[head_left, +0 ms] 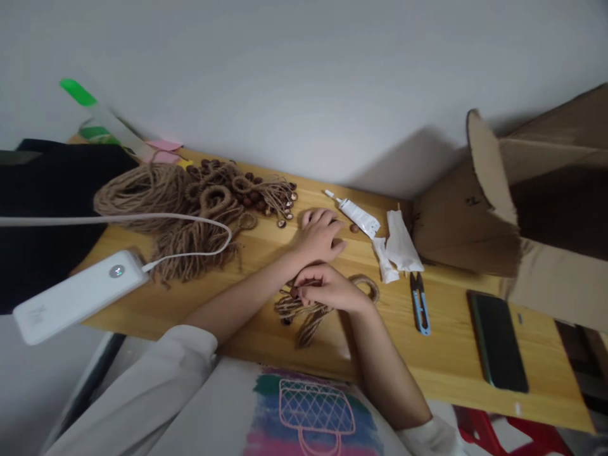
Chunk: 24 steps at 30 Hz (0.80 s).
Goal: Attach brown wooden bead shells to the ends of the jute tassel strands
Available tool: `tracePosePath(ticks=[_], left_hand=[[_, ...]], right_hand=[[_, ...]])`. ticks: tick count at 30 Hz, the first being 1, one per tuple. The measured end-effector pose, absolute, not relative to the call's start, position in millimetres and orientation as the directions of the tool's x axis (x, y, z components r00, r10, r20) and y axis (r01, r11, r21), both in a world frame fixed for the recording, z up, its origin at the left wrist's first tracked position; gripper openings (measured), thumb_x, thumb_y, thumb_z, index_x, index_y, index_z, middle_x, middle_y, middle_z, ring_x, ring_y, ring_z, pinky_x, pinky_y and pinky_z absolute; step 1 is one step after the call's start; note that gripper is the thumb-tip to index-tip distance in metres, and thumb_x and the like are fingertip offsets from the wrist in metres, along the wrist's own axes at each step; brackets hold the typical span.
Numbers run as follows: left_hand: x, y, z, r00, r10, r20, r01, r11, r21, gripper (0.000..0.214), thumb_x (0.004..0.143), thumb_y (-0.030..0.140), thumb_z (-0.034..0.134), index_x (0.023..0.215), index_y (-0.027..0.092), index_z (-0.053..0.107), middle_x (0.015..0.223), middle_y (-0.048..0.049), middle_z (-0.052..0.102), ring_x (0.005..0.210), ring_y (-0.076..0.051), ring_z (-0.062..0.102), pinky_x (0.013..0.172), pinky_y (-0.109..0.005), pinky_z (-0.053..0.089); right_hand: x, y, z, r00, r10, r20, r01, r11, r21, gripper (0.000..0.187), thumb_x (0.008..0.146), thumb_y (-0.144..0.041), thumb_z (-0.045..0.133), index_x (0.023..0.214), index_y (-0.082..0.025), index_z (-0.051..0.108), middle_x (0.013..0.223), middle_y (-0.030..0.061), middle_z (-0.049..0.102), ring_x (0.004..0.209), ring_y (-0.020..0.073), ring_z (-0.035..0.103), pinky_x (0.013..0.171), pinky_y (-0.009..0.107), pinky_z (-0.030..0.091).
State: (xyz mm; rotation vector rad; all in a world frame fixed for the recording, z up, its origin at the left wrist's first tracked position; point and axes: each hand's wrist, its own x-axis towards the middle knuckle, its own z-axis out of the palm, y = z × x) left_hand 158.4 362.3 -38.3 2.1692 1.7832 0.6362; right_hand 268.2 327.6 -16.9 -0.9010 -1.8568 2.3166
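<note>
My left hand [320, 235] lies palm down on the wooden table, fingers apart and holding nothing. It reaches across beyond my right hand [330, 288], whose thumb and fingers are pinched on a small brown bead [294, 292]. Under and beside that hand lies a bundle of twine strands [311, 326], with a wrapped twine ring [369, 286] at its right end. A loose brown bead [354, 228] sits to the right of my left fingertips. Part of the bundle is hidden by my right hand.
Twine bundles with rings and beads [216, 199] pile up at the back left. A white power bank [80, 297] with a cable is at left. Rightward are a glue tube [360, 217], white wrappers [401, 244], blue thread snips [420, 307], a phone [498, 342] and a cardboard box [465, 221].
</note>
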Motion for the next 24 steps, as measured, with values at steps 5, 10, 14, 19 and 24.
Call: tracePosePath(ticks=[5, 10, 14, 19, 24], left_hand=[[163, 370, -22, 0.090, 0.983, 0.162, 0.876, -0.156, 0.456, 0.025, 0.086, 0.032, 0.057, 0.105, 0.019, 0.066, 0.114, -0.0086, 0.062, 0.113, -0.027, 0.049, 0.098, -0.044, 0.031], [176, 390, -6, 0.303, 0.941, 0.150, 0.900, -0.334, 0.280, 0.027, 0.089, 0.031, 0.050, 0.092, 0.013, 0.070, 0.096, -0.0118, 0.068, 0.100, -0.027, 0.058, 0.091, -0.044, 0.036], [188, 399, -5, 0.398, 0.910, 0.117, 0.905, -0.410, 0.114, 0.029, 0.088, 0.030, 0.049, 0.092, 0.010, 0.070, 0.089, -0.0144, 0.070, 0.094, -0.028, 0.063, 0.087, -0.042, 0.038], [189, 397, -3, 0.428, 0.901, 0.068, 0.902, -0.431, 0.034, 0.027, 0.089, 0.019, 0.044, 0.094, 0.010, 0.069, 0.094, -0.0151, 0.071, 0.096, -0.027, 0.064, 0.082, -0.039, 0.041], [187, 395, 8, 0.472, 0.882, -0.008, 0.881, -0.472, -0.045, 0.028, 0.087, 0.008, 0.042, 0.091, 0.009, 0.070, 0.094, -0.0166, 0.071, 0.095, -0.026, 0.065, 0.085, -0.039, 0.040]], right_hand=[[272, 332, -13, -0.850, 0.287, -0.442, 0.295, -0.437, -0.850, 0.017, 0.063, -0.023, 0.061, 0.075, -0.012, 0.060, 0.056, -0.0034, 0.060, 0.050, 0.0058, 0.052, 0.051, 0.017, 0.040], [275, 337, -17, -0.883, 0.231, -0.409, 0.270, -0.463, -0.844, 0.018, 0.062, -0.024, 0.063, 0.074, -0.012, 0.059, 0.055, -0.0035, 0.060, 0.050, 0.0056, 0.054, 0.050, 0.017, 0.041], [274, 336, -21, -0.886, 0.219, -0.409, 0.274, -0.464, -0.842, 0.017, 0.061, -0.022, 0.062, 0.074, -0.012, 0.059, 0.056, -0.0035, 0.061, 0.050, 0.0050, 0.053, 0.051, 0.016, 0.041], [273, 336, -21, -0.891, 0.225, -0.395, 0.258, -0.464, -0.847, 0.016, 0.060, -0.021, 0.060, 0.073, -0.012, 0.059, 0.055, -0.0045, 0.060, 0.048, 0.0046, 0.052, 0.049, 0.016, 0.039], [273, 336, -20, -0.895, 0.231, -0.382, 0.250, -0.451, -0.857, 0.013, 0.063, -0.020, 0.058, 0.073, -0.012, 0.059, 0.054, -0.0049, 0.060, 0.048, 0.0042, 0.052, 0.049, 0.015, 0.039]])
